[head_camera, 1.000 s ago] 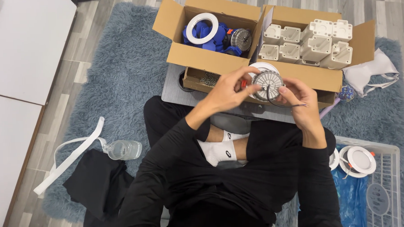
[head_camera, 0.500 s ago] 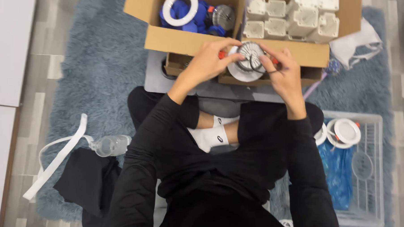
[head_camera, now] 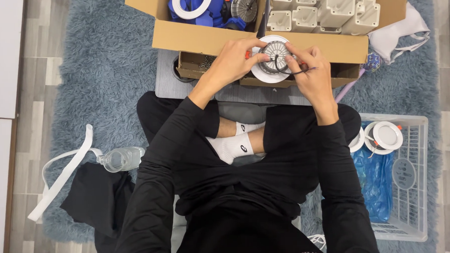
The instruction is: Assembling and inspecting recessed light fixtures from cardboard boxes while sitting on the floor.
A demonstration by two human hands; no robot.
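Above the small grey table's (head_camera: pixel 224 94) front edge, both hands grasp one round lamp (head_camera: pixel 274 60): left hand (head_camera: pixel 233 64) grips its rim, right hand (head_camera: pixel 310 71) pinches its wire (head_camera: pixel 303 70); finished lamps (head_camera: pixel 385 136) lie in the white basket (head_camera: pixel 419 184), more parts wait in the boxes (head_camera: pixel 207 37).

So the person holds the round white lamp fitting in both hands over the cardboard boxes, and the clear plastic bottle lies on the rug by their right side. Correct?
Not quite. The head view shows the bottle on the rug by their left side. Both the left hand and the right hand do hold the lamp fitting over the boxes.
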